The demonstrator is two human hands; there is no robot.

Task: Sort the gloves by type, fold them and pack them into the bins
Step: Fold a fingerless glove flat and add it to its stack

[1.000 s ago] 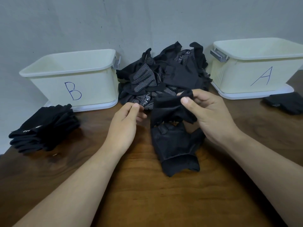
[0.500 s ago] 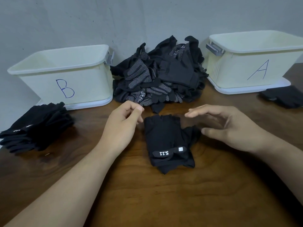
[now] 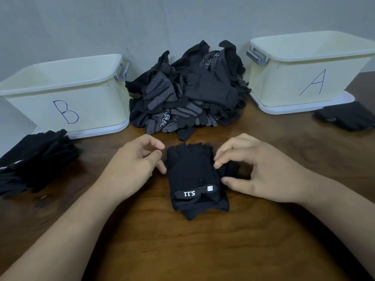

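Gloves lay in several places. At far left our sorted stack (image 3: 34,161) sat on the table (image 3: 203,250) just before bin B (image 3: 67,94), kept by its own bin, we judged, so the types would not mix. Our left hand (image 3: 132,169) was next, fingers loosely curled and gripping nothing. One fingertip touched the left edge of the fingerless glove (image 3: 192,179), likely to steady it. That glove lay flat between our two separated hands, cuff strap toward us, squared up for folding. Behind it the unsorted heap (image 3: 188,94) rested between the bins. Our right hand (image 3: 263,169) set forefinger and thumb about the glove's thumb flap; whether they nipped it we could not tell. Bin A (image 3: 304,78) stood at right, a smaller pile (image 3: 345,116) just beside it.
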